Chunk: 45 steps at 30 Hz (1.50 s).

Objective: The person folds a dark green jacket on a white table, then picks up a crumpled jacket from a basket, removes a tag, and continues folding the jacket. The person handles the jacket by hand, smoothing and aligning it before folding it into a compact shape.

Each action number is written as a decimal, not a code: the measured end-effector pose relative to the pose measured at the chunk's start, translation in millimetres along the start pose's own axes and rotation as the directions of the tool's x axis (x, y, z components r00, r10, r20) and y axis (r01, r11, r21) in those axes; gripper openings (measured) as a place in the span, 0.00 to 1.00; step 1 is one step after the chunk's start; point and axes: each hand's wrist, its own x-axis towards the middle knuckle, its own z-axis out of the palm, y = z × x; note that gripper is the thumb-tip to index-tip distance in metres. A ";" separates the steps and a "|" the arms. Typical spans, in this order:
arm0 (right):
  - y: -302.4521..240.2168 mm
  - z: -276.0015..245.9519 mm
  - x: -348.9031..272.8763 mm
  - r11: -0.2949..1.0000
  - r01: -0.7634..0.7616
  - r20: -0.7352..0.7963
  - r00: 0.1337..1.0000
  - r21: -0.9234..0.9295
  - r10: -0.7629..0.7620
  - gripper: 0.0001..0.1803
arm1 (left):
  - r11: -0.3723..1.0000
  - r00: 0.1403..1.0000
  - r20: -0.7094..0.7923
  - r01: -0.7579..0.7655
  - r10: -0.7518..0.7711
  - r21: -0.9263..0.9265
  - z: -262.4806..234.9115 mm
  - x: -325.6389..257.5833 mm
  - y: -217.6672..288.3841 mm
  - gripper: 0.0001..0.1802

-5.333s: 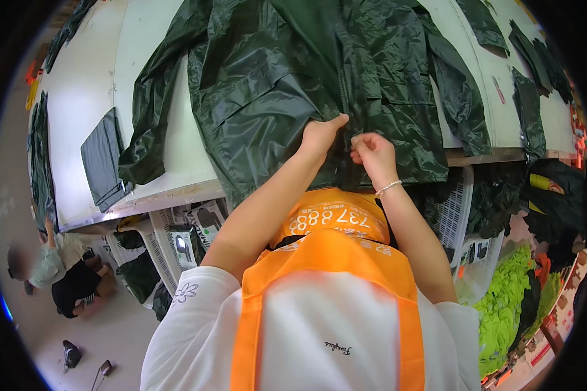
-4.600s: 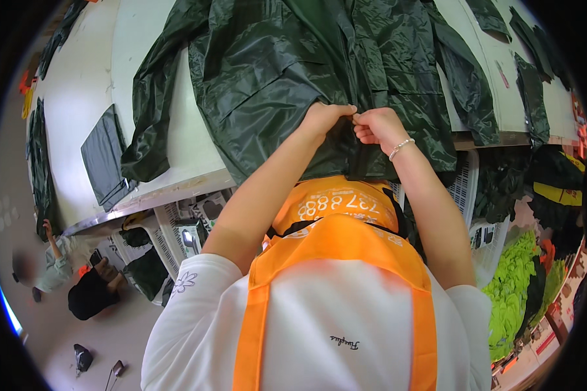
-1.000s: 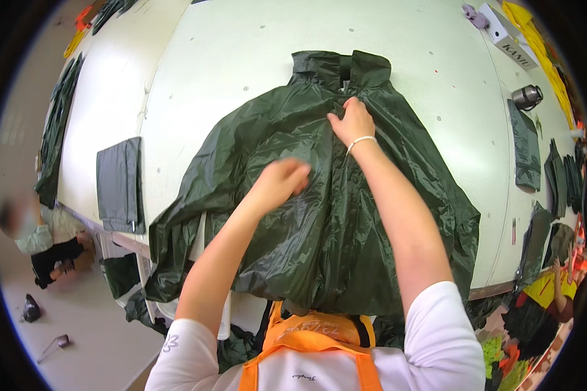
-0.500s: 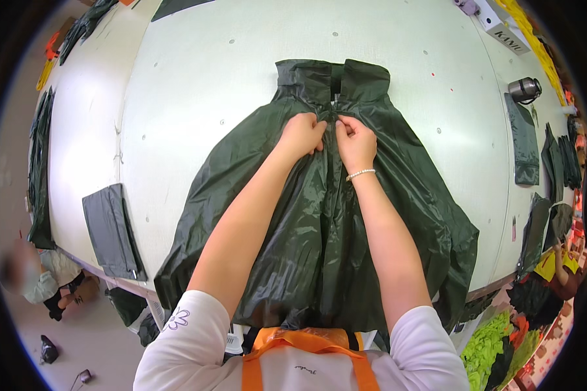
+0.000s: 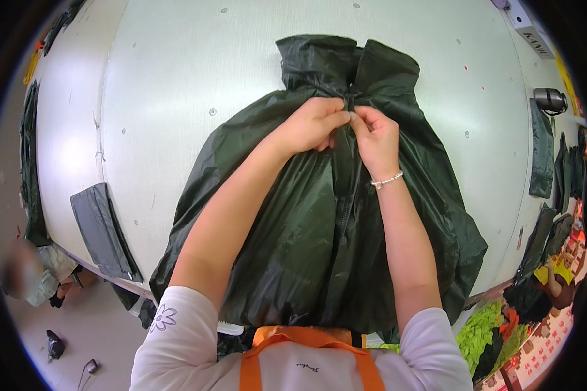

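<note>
A dark green, glossy rain jacket point(image 5: 287, 221) lies spread over the white table, its stand-up collar point(image 5: 319, 62) at the far end. Just below the collar, my left hand point(image 5: 316, 124) pinches the front edge of the jacket. Close against it, my right hand point(image 5: 376, 133), with a beaded bracelet at the wrist, pinches the other edge by the front opening. Fingertips of both hands nearly meet there. Whatever small part lies between them is hidden. Down the middle runs the front closure point(image 5: 344, 208), partly covered by a fold.
On the white table point(image 5: 169, 58), a folded dark green garment point(image 5: 104, 228) lies at the left edge. Along the right edge stand a metal flask point(image 5: 550, 100), a white box point(image 5: 529, 29) and more folded garments point(image 5: 541, 150). A person point(image 5: 36, 267) is at the lower left.
My hands have come closer together at the top of the opening. The collar has shifted and tilted slightly, and the whole view has moved a little.
</note>
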 end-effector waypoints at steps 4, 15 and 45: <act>0.4 3.2 -1.1 0.901 0.145 -0.057 0.981 -0.408 -0.184 0.08 | 0.989 0.990 -0.130 -0.033 0.052 0.144 12.3 6.7 -1.1 0.15; -41.1 -19.0 -153.7 0.690 -0.045 0.062 0.990 -0.722 0.129 0.19 | 0.649 0.870 -0.484 0.314 0.095 0.693 68.8 -102.7 -2.0 0.29; -27.8 -4.9 -208.4 0.910 -0.230 0.003 0.969 -0.344 0.246 0.10 | 0.960 0.936 -0.316 0.066 -0.154 -0.271 124.1 -181.0 -72.9 0.22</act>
